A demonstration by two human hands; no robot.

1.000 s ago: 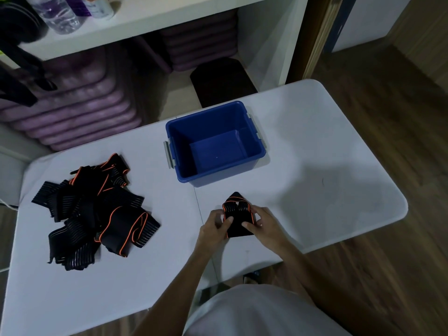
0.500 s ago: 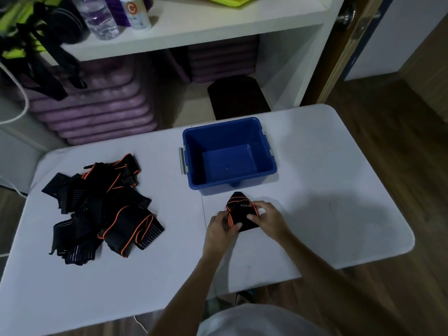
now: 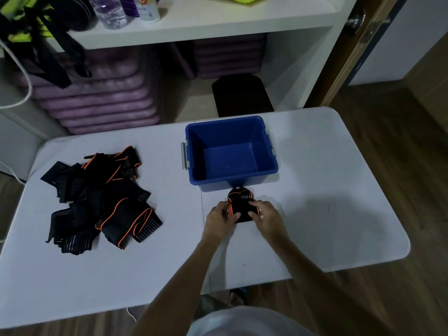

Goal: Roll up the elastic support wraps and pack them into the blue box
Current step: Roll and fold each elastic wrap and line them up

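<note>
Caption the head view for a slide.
Both hands roll a black-and-orange wrap before the empty blue box.

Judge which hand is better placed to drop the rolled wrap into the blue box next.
Right, narrowly. Both the left hand and right hand grip the wrap just before the empty blue box, but the box's opening lies slightly nearer the right hand's side.
</note>
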